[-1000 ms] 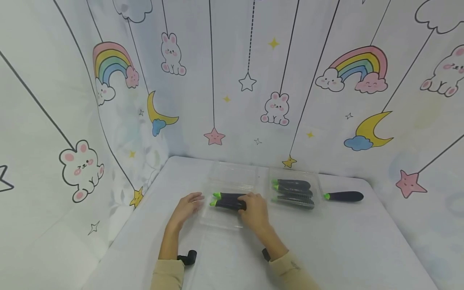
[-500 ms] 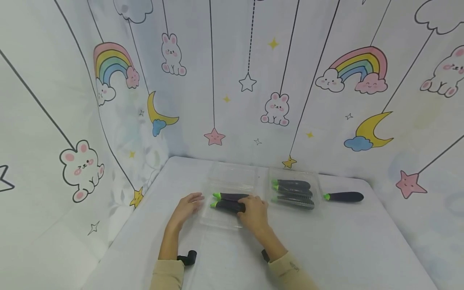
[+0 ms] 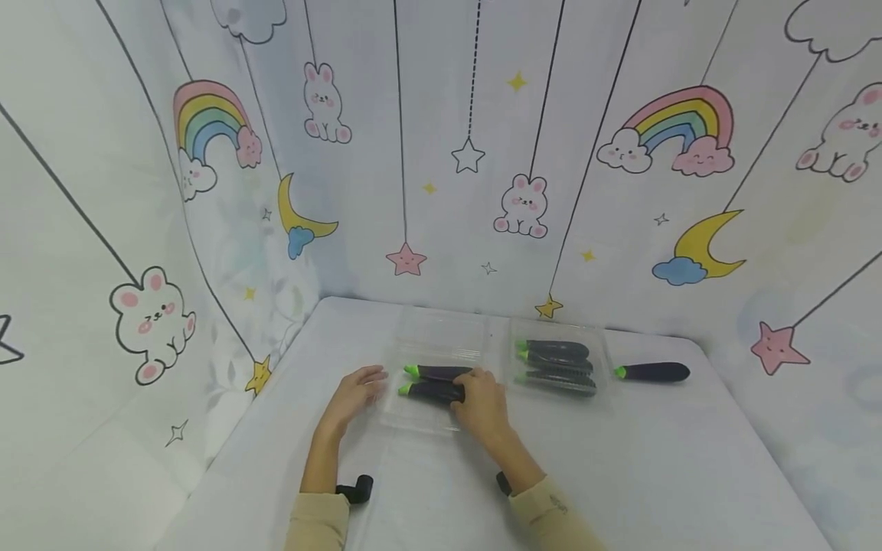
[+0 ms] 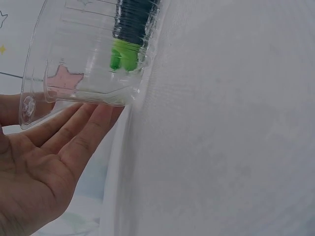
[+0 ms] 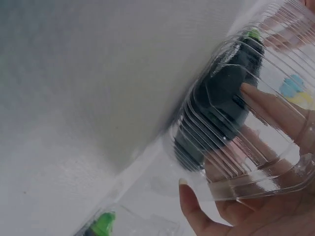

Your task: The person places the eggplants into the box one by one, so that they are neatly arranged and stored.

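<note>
Two dark eggplants with green stems lie in an opened clear plastic clamshell box (image 3: pixel 413 419), the near eggplant (image 3: pixel 434 392) apart from the far eggplant (image 3: pixel 441 373) at the stem end. My right hand (image 3: pixel 485 405) reaches over the box's right side and holds the near eggplant's blunt end. In the right wrist view its thumb lies against the dark eggplant (image 5: pixel 221 88), seen through the ribbed wall; other fingers are partly hidden behind it, and one fingertip hangs outside. My left hand (image 3: pixel 354 398) rests its extended fingers against the box's left side.
The box's clear lid (image 3: pixel 441 333) lies folded back behind it. To the right stands a second clear box (image 3: pixel 599 337) with several eggplants inside. A single eggplant (image 3: pixel 651 373) lies on the white table (image 3: pixel 661 459) farther right. A patterned curtain (image 3: pixel 441 207) surrounds the back.
The near eggplant has shifted slightly toward me, and the gap between the two eggplants has widened. My right hand has moved a little with it. The left hand has stayed in place.
</note>
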A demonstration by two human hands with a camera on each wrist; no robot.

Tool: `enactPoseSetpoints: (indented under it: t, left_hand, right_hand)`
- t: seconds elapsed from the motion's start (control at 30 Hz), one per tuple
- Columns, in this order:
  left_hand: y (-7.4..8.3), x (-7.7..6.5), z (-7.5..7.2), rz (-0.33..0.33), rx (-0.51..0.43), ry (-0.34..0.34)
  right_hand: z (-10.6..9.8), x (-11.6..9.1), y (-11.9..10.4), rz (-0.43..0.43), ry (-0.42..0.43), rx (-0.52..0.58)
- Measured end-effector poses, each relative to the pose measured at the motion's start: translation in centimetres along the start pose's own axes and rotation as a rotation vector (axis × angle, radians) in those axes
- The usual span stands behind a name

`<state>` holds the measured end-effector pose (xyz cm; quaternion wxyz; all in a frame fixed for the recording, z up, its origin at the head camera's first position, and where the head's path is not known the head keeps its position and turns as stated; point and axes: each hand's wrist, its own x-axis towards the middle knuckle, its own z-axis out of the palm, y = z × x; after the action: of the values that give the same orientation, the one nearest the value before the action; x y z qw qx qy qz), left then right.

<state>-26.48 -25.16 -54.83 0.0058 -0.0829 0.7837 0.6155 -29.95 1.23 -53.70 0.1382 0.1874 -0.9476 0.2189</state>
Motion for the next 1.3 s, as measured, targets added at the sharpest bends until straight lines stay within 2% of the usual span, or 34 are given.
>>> enactPoseSetpoints:
  t: [0.47, 0.93, 1.13, 1.3]
  left_hand:
    - [0.1, 0.0, 0.0, 0.002, 0.002, -0.007]
    - [0.1, 0.0, 0.0, 0.003, -0.029, -0.014]
    - [0.0, 0.0, -0.1, -0.007, -0.047, -0.015]
    - [-0.1, 0.1, -0.1, -0.016, -0.048, -0.008]
  right_hand:
    - [-1.2, 0.3, 0.1, -0.001, -0.045, 0.023]
    - [-2.8, 0.6, 0.6, -0.009, -0.008, 0.063]
    - [-3.3, 0.9, 1.0, 0.055, -0.016, 0.104]
    - [-4.0, 1.2, 1.7, 0.056, 0.04, 0.139]
